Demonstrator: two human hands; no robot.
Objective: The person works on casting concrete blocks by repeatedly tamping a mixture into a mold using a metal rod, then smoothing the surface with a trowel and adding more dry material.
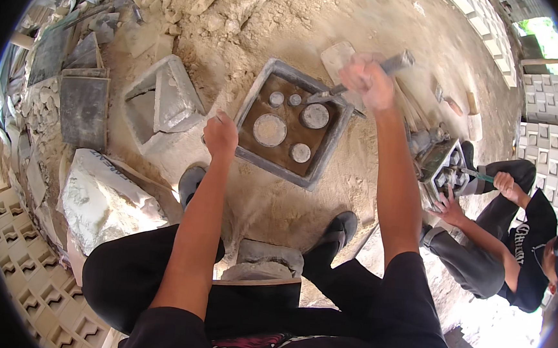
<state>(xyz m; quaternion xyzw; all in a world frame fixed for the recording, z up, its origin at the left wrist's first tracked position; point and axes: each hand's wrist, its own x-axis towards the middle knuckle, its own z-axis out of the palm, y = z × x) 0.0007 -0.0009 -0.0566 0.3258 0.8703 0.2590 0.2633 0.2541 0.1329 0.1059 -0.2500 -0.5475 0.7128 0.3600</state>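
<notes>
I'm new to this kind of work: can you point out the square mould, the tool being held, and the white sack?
square mould (255,111), head view, left rim.
tool (398,62), head view, handle above right hand.
white sack (105,204), head view, middle.

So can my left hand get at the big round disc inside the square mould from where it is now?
Probably yes. The left hand rests closed at the near-left rim of the square mould, and the big round disc lies just inside with nothing between. The right hand and its trowel work the far corner.

Grey square mould (262,161), trowel (363,76) above
</notes>
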